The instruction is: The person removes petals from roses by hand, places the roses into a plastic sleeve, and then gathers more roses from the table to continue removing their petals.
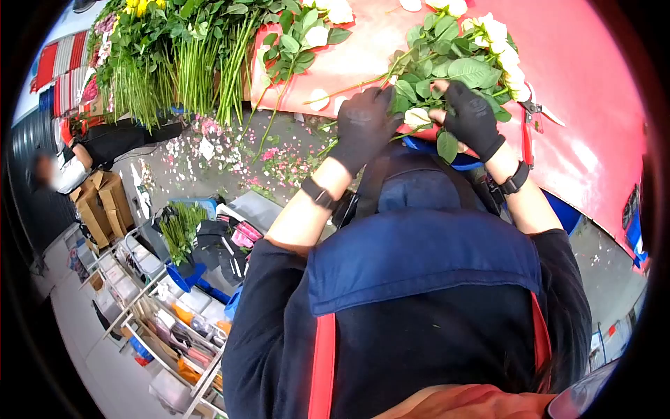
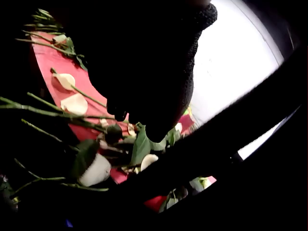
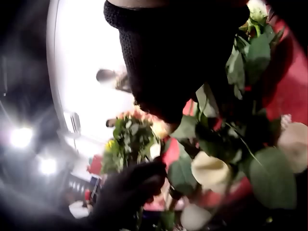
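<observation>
Black-gloved, the left hand [image 1: 365, 126] and right hand [image 1: 474, 120] are held either side of a white rose [image 1: 417, 117], upper centre; whether their fingers grip cannot be told. Red-handled shears [image 1: 527, 137] are laid at upper right, presumably for easy reach.

Shears [image 1: 528, 129], red-handled, lying on red table [image 1: 586, 174]. Pink and white petals [image 1: 283, 162] scattered across grey floor [image 1: 157, 171]. Second person [image 1: 71, 174] at left, brown cartons [image 1: 114, 199] just beside. Stem bunch [image 1: 180, 227] near white rack [image 1: 206, 377]. Yellow flowers [image 1: 143, 7] at top left. Right wrist view: two bright lamps [image 3: 21, 137].
</observation>
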Demonstrator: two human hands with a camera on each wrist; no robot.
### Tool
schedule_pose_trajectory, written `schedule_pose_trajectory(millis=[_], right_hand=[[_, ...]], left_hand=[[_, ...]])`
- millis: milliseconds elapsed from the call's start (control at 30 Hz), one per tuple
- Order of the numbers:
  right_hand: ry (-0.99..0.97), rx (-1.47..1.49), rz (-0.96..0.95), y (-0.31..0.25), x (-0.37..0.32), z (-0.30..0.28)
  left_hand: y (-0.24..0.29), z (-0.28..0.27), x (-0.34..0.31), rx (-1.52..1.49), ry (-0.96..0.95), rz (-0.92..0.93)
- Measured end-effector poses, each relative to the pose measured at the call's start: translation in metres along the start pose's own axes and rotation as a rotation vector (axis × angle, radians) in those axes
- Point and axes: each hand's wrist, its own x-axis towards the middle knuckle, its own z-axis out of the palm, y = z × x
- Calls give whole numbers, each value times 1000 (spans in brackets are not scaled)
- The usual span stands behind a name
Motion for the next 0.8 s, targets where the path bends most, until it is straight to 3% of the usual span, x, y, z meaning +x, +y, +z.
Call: schedule_pose_trajectory(millis=[67, 200, 233, 267, 300, 367, 400, 433, 467, 500, 533, 600, 633, 700, 767, 800], right_hand=[[-126, -82, -16, 4, -10, 14], [-221, 113, -31, 20, -26, 25], [-252, 166, -34, 22, -30, 24], [-308, 268, 123, 27, -37, 26], [-328, 297, 94, 17, -33, 11], [-332, 269, -49, 51, -53, 25], [-346, 515, 338, 46, -58, 28], [-312, 690, 432, 44, -62, 25], [-159, 936, 470, 29, -60, 29], [-190, 955, 473, 32, -51, 37], [-221, 974, 475, 36, -43, 45], [-246, 1045, 573, 36, -28, 53], [-166, 912, 413, 24, -19, 46], [-264, 824, 414, 14, -8, 35], [-303, 658, 320, 18, -6, 37], [-333, 599, 252, 16, -8, 35]], left_hand=[[3, 18, 18, 9, 88, 18], [-5, 41, 51, 46, -134, -36], [-12, 50, 53, -29, -94, -40], [-19, 58, 55, -102, -51, -43], [-25, 64, 55, -171, -5, -50], [-28, 68, 47, -340, 172, -44], [-32, 73, 42, -329, 177, -32], [-32, 80, 35, -522, 112, -98], [-23, 80, 26, -987, 47, -315], [-26, 99, 21, -1083, 45, -387], [-28, 92, 15, -828, 52, -55], [-14, 86, 13, -775, -8, -69], [-11, 70, 12, -620, -61, 45], [-14, 72, 12, -526, 46, 182], [-16, 68, 18, -458, 48, 205], [-14, 78, 21, -312, 42, 126]])
